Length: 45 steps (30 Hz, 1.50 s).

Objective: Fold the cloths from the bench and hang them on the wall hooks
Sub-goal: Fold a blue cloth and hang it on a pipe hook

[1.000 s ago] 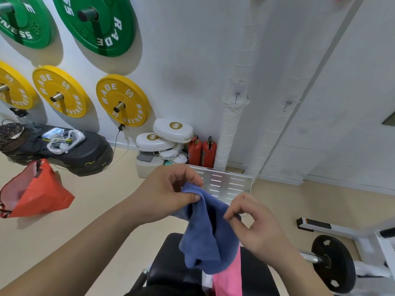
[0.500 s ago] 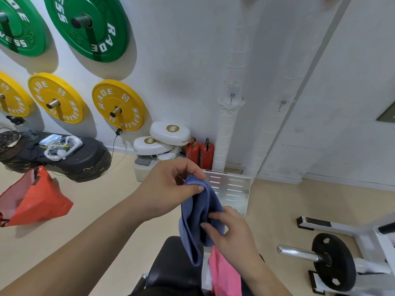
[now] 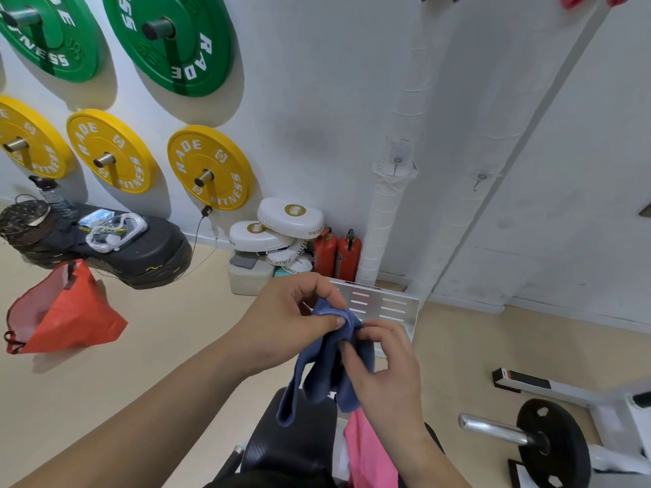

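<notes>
left hand [image 3: 281,322]: raised, fingers [image 3: 326,322] pinching | right hand [image 3: 387,375]: beside it, fingers [image 3: 357,359] curled, pinching

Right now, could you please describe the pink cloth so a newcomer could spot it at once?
Find the black bench at the bottom centre. The pink cloth lies along its right side, beneath the right hand. Unlike the blue cloth held up above it, it is pink and lies low.

Blue cloth [image 3: 329,361] between both pinching hands.
</notes>
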Motion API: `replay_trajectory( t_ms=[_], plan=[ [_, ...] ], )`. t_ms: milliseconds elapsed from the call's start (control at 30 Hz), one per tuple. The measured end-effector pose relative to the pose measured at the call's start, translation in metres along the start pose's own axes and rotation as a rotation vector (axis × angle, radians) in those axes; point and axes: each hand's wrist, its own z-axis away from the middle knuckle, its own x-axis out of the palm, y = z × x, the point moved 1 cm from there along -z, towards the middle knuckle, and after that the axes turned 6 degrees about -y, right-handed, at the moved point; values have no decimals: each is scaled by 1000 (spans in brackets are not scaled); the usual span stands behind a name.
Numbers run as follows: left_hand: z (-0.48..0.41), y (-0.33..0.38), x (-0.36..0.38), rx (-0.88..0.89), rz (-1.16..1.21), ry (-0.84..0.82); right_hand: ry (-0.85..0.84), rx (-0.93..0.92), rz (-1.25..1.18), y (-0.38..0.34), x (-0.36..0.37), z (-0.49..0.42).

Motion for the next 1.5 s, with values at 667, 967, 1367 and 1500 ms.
replay_trajectory(
  t_ms=[667,967,1367,1500],
  plan=[
    [6,-14,2,-33,-64,81,-226,91,34,10,5,-2],
    [5,-16,-6,-29,103,133,-341,-10,158,7,14,-3],
    [6,-17,-25,-36,108,139,-317,-38,130,14,2,-1],
    [8,-17,-18,-8,129,97,-332,-109,143,15,6,-2]
  ],
)
